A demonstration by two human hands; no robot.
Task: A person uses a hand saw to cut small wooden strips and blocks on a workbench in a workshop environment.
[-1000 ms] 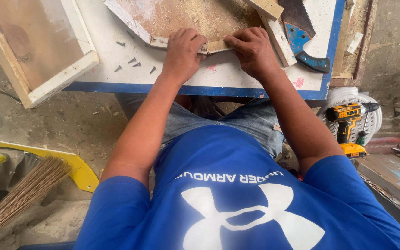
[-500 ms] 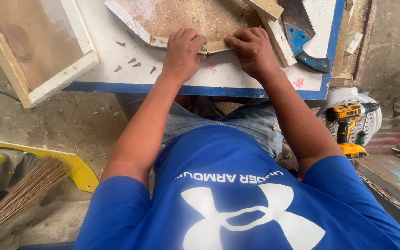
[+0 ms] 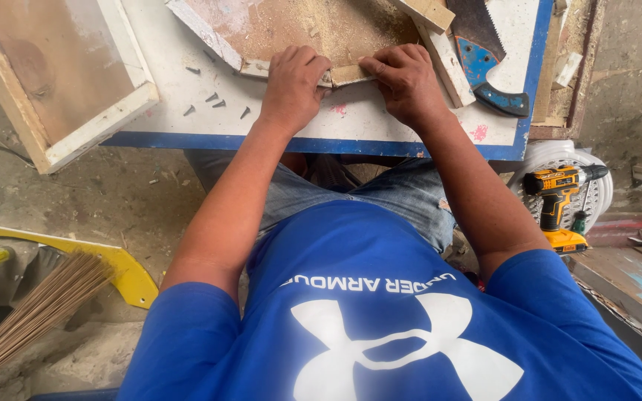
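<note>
A wooden framed panel point(image 3: 299, 30) dusted with sawdust lies on the white table point(image 3: 380, 122). My left hand point(image 3: 295, 82) curls over the panel's near edge, fingers bent down on its rim. My right hand point(image 3: 406, 82) grips a short tan wooden strip point(image 3: 351, 74) that lies along that same edge. The strip's end meets my left fingertips. Both hands sit close together, a few centimetres apart.
A handsaw with a blue handle point(image 3: 484, 67) and a wooden batten point(image 3: 447, 67) lie right of my right hand. Several dark nails point(image 3: 213, 100) are scattered left of my left hand. Another framed panel point(image 3: 53, 74) overhangs the table's left end. On the floor: cordless drill point(image 3: 559, 200), broom point(image 3: 31, 312), yellow dustpan point(image 3: 124, 271).
</note>
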